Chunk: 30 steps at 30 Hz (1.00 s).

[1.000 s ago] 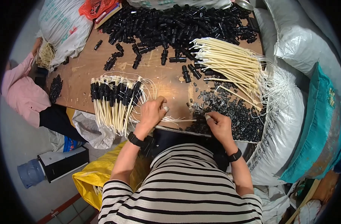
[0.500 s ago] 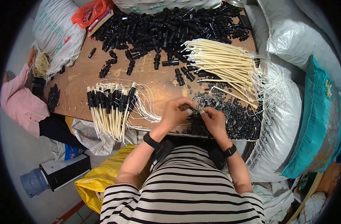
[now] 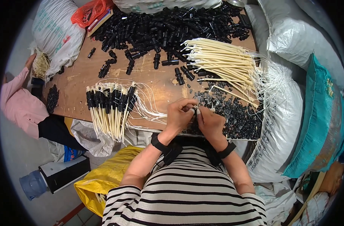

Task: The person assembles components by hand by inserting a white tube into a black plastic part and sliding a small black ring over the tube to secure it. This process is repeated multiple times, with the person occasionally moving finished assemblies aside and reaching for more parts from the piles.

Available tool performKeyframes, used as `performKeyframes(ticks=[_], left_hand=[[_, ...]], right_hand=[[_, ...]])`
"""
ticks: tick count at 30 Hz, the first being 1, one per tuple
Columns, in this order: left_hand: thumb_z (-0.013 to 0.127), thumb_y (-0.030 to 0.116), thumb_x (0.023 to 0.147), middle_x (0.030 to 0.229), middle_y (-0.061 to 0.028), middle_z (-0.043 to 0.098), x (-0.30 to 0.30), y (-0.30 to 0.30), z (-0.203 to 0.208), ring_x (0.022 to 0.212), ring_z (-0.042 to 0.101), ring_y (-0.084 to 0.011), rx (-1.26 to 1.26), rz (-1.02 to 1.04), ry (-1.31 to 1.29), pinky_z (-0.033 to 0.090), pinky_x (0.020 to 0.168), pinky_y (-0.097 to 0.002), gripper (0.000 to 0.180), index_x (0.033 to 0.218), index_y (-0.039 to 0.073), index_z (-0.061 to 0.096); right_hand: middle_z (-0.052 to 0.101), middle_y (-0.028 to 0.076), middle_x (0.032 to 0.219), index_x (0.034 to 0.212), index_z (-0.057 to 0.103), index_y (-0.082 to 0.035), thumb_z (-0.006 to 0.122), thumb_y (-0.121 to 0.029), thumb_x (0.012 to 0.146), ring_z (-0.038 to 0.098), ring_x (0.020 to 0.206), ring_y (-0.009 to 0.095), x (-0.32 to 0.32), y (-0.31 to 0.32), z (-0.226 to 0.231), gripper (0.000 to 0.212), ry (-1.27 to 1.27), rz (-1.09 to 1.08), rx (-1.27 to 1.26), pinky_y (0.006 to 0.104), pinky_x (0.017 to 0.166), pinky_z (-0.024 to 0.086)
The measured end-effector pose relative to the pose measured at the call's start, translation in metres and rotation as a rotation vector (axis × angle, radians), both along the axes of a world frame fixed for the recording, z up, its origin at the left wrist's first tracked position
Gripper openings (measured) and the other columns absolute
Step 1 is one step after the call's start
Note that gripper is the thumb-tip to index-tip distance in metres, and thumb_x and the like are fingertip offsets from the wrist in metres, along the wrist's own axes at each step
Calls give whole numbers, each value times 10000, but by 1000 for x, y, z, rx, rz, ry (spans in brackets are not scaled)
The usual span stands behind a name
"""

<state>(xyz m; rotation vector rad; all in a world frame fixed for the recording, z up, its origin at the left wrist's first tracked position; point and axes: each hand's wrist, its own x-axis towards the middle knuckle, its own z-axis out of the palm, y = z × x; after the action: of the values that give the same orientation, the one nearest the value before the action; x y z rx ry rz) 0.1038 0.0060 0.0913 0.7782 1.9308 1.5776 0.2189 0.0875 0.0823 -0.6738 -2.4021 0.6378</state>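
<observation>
Close together over the table's near edge, my left hand (image 3: 178, 116) and my right hand (image 3: 210, 123) both pinch at one small thing, pale on top and dark below; the fingers cover most of it. Just right of them spreads a heap of small dark plastic pieces (image 3: 241, 122). Beyond it lies a bundle of cream-coloured thin tubes (image 3: 221, 60) with white strings trailing right. Left of my hands sits a row of cream tubes with black sleeves (image 3: 111, 98) at their far ends, their white strings (image 3: 145, 107) running toward my left wrist.
A large pile of black plastic connectors (image 3: 157, 32) covers the far part of the wooden table (image 3: 162, 88). White sacks (image 3: 283, 128) and a teal sack (image 3: 311, 124) crowd the right side. At the left is another person in a pink top (image 3: 21, 101). A yellow bag (image 3: 108, 177) stands below the table.
My hands have drawn closer together, the right one shifting left. The small thing between them now sits nearer the left fingertips. The bundles and piles keep their places.
</observation>
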Motion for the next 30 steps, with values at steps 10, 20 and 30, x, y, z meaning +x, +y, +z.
performKeyframes(ticks=[10,20,30], left_hand=[[605,-109,660,810,-29,589,-7,-1,-6,715,560,-122,14,-5,415,416,583,-225,206,785,35,681],[618,-64,636,809,-95,602,-9,7,2,730,582,-276,104,-24,399,470,634,-344,191,791,47,631],[618,-67,620,751,-88,597,-9,3,-1,736,584,-289,101,-53,498,470,640,-358,198,770,61,634]], right_hand=[[623,110,652,898,664,-85,662,-66,747,604,513,263,5,3,14,152,54,174,-147,327,459,453],[614,107,662,912,670,-74,648,-69,736,610,539,262,6,10,19,178,146,140,-329,329,480,464],[601,88,605,912,676,-32,668,-19,755,523,443,112,9,15,17,158,142,248,-331,246,440,394]])
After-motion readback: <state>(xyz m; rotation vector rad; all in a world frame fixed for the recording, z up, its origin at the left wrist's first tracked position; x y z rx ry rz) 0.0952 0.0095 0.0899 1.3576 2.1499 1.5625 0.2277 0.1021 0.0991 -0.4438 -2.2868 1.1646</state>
